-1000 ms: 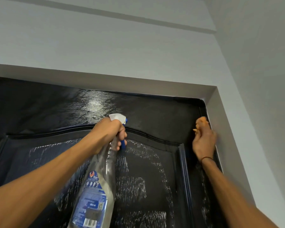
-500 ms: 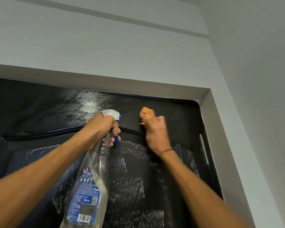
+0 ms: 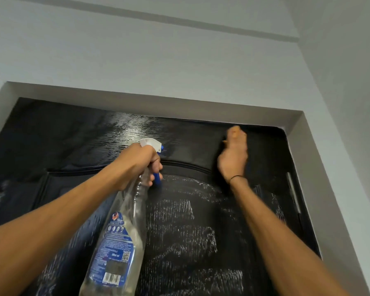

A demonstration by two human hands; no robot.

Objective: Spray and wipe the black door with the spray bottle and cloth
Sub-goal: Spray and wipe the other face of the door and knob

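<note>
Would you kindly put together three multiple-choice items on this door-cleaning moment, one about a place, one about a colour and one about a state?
1. Where on the black door is the right hand pressing the cloth?
A. near the top edge, right of centre
B. on the lower panel
C. at the far left edge

2. What colour is the trigger of the spray bottle?
A. red
B. blue
C. green

3. What is the left hand doing?
A. hanging idle
B. resting flat on the door
C. gripping the bottle's neck

Answers: 1 A, the hand sits just under the frame's top; 2 B, a blue lever shows below the white nozzle; 3 C, its fingers curl round the neck.
</note>
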